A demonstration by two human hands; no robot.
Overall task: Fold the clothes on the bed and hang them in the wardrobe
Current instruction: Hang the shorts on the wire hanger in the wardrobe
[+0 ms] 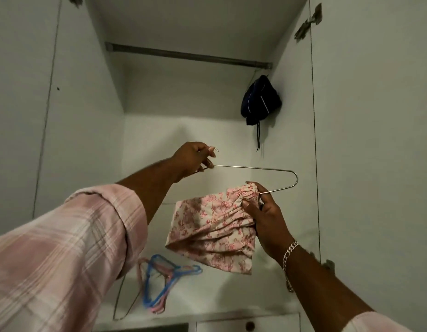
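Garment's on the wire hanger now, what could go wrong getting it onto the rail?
The floral garment is bunched at one end of the wire hanger, pinned only by the right hand; let go and it may slide off. The left hand covers the hook, so catching the rail could be awkward.

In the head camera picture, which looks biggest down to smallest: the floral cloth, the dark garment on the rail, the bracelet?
1. floral cloth, though it is nearer the camera
2. dark garment, farther back
3. bracelet, clearly smallest
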